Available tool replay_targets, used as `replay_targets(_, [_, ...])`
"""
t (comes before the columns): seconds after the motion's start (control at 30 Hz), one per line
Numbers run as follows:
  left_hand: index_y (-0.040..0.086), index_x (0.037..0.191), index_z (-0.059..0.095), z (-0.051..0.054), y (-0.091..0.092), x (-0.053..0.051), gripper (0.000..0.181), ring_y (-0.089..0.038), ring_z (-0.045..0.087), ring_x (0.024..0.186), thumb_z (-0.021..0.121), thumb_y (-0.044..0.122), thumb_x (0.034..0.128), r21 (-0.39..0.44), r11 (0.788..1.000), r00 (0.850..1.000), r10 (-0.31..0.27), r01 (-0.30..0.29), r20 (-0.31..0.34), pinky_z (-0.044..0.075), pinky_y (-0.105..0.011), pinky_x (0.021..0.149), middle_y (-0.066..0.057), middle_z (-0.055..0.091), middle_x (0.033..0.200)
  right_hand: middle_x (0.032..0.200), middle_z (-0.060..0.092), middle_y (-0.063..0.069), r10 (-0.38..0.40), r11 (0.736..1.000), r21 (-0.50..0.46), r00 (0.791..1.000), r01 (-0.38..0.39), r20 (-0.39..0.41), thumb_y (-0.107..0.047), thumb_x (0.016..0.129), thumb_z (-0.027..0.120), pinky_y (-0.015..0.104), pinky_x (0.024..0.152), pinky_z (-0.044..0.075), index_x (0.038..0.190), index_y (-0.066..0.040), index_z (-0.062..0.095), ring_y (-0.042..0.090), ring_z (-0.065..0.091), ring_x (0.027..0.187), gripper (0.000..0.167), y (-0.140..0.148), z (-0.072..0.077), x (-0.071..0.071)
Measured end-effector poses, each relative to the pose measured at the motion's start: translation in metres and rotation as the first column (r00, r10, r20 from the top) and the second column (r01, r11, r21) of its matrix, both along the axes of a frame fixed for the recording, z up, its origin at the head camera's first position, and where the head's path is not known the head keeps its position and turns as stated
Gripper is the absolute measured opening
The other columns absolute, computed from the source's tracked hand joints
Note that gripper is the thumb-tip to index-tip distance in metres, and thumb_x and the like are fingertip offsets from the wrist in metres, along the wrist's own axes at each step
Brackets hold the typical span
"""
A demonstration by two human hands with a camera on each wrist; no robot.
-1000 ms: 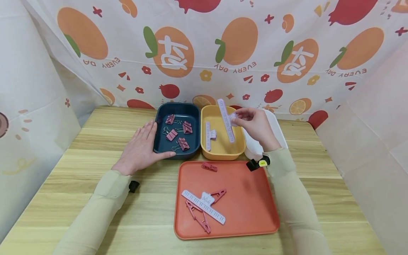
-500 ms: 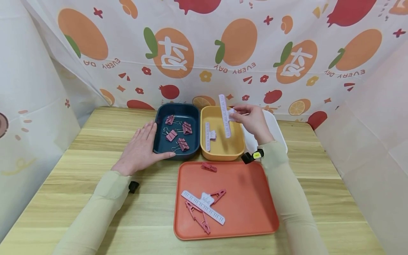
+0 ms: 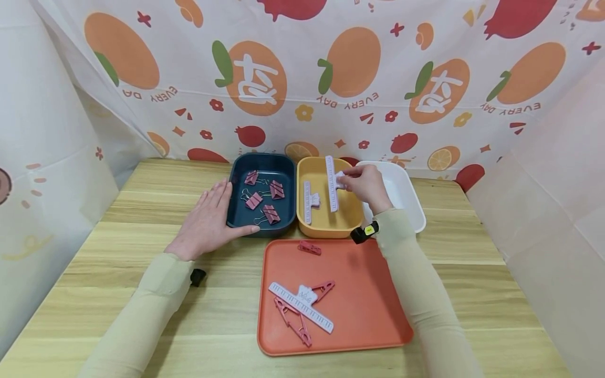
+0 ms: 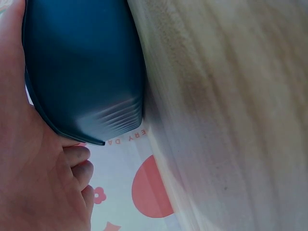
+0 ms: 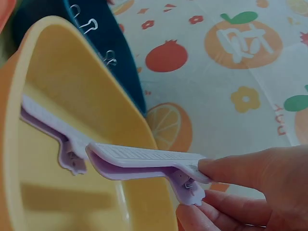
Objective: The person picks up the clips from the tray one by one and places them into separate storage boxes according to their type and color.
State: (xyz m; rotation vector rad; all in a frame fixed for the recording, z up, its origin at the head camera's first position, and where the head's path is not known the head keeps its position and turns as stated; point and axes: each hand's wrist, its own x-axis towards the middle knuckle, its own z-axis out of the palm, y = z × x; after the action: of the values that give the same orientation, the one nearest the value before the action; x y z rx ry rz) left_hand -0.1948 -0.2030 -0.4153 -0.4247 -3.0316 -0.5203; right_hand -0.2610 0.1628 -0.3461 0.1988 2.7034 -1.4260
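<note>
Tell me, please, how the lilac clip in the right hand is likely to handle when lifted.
The lilac clip seems stiff: its long bar looks straight. Pinched by its side tab in the right hand, it could swivel. Its slim build suggests little weight.

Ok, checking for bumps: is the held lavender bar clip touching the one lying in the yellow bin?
Apart: head view shows bin floor between the held bar clip and lying bar clip.

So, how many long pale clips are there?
3: first clip in the right hand, second clip inside the yellow bin, third clip atop red clips on the tray.
</note>
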Motion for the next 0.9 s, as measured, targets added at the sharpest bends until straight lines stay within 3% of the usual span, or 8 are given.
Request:
replay_targets(0.3, [-0.001, 0.162, 0.007, 0.002, 0.001, 0.001, 0.134, -0.041, 0.007, 0.153, 0.055, 0.089, 0.0751, 0.002, 1.000, 1.000, 0.006, -0.006, 0.010, 0.004, -0.055, 0.122, -0.023, 0.007, 0.167, 0.114, 0.068, 0.012, 0.005, 0.998, 0.064, 0.999, -0.008, 0.039, -0.023, 0.096, 0.074, 0.035, 0.091, 0.056, 0.127, -0.003, 0.070, 0.026, 0.067, 0.096, 0.037, -0.004, -0.011, -0.005])
replay_targets(0.57, [-0.001, 0.162, 0.007, 0.000, 0.001, 0.001, 0.134, -0.041, 0.006, 0.153, 0.056, 0.089, 0.0752, 0.003, 1.000, 1.000, 0.004, -0.004, 0.020, 0.002, -0.055, 0.122, -0.024, 0.007, 0.167, 0.120, 0.066, 0.017, 0.069, 0.986, 0.153, 0.997, -0.072, 0.024, -0.026, 0.096, 0.074, 0.037, 0.090, 0.055, 0.137, 0.004, 0.061, 0.028, 0.065, 0.098, 0.053, -0.005, -0.020, -0.008])
replay_targets(0.9, [-0.001, 0.162, 0.007, 0.000, 0.001, 0.001, 0.135, -0.041, 0.006, 0.153, 0.055, 0.090, 0.0751, 0.003, 1.000, 1.000, 0.007, -0.007, 0.019, 0.003, -0.055, 0.122, -0.023, 0.006, 0.167, 0.133, 0.062, 0.015, 0.126, 0.984, 0.123, 0.992, -0.128, 0.021, -0.025, 0.097, 0.072, 0.040, 0.099, 0.052, 0.139, 0.000, 0.061, 0.028, 0.059, 0.111, 0.050, -0.005, -0.014, -0.001])
